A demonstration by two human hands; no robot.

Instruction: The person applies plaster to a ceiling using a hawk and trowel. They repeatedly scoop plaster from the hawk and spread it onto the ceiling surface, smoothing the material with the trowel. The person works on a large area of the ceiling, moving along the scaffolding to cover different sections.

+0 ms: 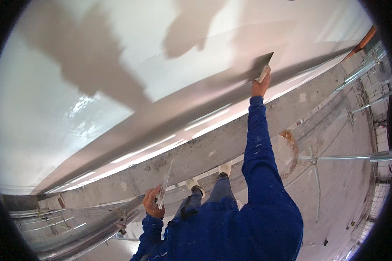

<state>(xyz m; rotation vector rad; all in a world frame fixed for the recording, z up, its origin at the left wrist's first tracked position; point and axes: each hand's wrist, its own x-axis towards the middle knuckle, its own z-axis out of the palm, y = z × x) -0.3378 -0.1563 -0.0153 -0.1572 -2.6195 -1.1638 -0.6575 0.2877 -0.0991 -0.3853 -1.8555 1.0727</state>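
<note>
My right hand (260, 87) grips the pale handle of a flat plastering trowel (267, 58), whose dark metal blade is raised at the smooth white wall (196, 74). The wall carries a wet glossy patch at left and broad shadows. Down by my waist, my left hand (153, 202) is closed on a thin, light flat tool (164, 185) seen nearly edge-on; I cannot make out its exact kind. My blue sleeves are spotted with pale marks.
I stand on a narrow grey plank (213, 180) in pale shoes (224, 170), along the wall's foot. Metal scaffold tubes (344, 157) run at right and lower left. A grey concrete floor (331, 200) shows below, and an orange-brown strip (362, 41) at the far right wall edge.
</note>
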